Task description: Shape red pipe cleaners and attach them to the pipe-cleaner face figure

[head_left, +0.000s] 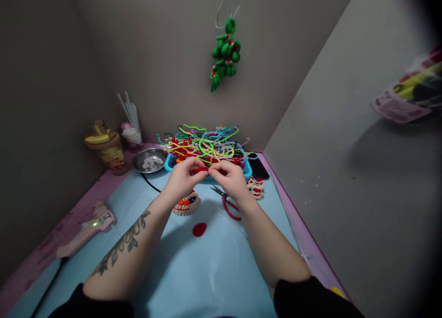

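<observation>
Black sleeves point(93, 305) lay nearest. Left hand point(181, 177) and right hand point(232, 179) pinched a red strip point(200, 170) before the blue tray point(168, 164), partly hiding it. Left of tray: metal bowl point(139, 159). Right: phone point(259, 168). Nearer than tray: scissors point(224, 196), partly blocked by the right wrist point(247, 201); red oval point(199, 229).

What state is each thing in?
Left hand: pinching red fuzzy strip
Right hand: pinching strip's end
Pink plastic glue gun: green light lit
Red-handled metal scissors: lying down
Round silver metal dish: holding pale bits
Blue plastic basket: heaped with colourful stems
Black rectangular phone: lying flat
Green fuzzy ornament: hanging
</observation>
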